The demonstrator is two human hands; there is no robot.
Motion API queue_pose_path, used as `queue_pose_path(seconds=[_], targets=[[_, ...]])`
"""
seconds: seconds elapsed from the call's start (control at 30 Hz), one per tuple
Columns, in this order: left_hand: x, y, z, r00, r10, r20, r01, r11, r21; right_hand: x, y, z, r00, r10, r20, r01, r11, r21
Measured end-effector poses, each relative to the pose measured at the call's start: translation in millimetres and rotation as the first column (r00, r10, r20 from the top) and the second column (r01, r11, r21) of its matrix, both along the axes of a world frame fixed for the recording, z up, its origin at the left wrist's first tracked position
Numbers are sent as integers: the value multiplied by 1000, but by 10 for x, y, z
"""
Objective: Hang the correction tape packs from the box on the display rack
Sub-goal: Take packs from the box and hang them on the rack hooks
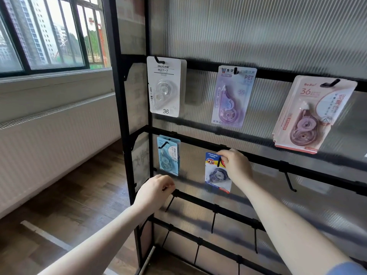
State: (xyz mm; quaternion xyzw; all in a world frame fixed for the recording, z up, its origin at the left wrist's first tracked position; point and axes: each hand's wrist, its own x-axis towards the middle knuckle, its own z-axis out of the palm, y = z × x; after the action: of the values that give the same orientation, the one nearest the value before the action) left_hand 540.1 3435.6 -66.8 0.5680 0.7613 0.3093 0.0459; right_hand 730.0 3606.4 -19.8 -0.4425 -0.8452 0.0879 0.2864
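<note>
You are well into the hanging, by the look of the display rack (127, 116) — five of its pegs carry correction tape and the fifth is being loaded now.

Your right hand (236, 165) has its fingers curled round the top edge of the blue-and-red pack (215, 175), pinching the header card at the middle peg of the second bar. The peg's black tip shows in front of the card, so the hole looks threaded, but I judge the pack not yet let go. Your left hand (156, 189) is lower, at the left end of the third bar, fingers curled loosely at a hook there. Whether it grips the hook or only rests against it, I cannot tell. It holds no pack.

Counted across the rack:
- Top bar, three pegs filled: the white pack (164, 86) at the left, with at least one more card behind it; the lilac pack (232, 96) in the middle; the pink stack (309, 114) at the right, several cards deep.
- Second bar: the light-blue pack (168, 155) at the left, the one in your right hand, and one bare peg (290, 181) further right.
- Third and fourth bars: about seven bare hooks in view, none carrying anything.

The box is out of view, so how many packs are left cannot be told — the lower rows leave plenty of room.
</note>
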Motion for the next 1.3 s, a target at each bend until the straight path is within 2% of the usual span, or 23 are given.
queue_pose_path(seconds=[0.33,0.63,0.93,1.1,1.3], targets=[[29,27,-70,994,-8,-107,10,1000,17,2,-16,41,999,-13,52,11,1000,29],[100,30,-34,991,-9,-135,13,999,31,249,-22,41,996,-58,67,53,995,87],[551,61,53,988,11,-153,-5,999,40,904,-197,-28,985,-125,122,114,989,89],[943,77,63,984,-37,-173,40,999,13,1359,-391,-29,988,-96,119,72,979,192],[1517,82,11,984,-63,-164,68,997,24,1982,-599,-66,982,-120,148,89,976,200]])
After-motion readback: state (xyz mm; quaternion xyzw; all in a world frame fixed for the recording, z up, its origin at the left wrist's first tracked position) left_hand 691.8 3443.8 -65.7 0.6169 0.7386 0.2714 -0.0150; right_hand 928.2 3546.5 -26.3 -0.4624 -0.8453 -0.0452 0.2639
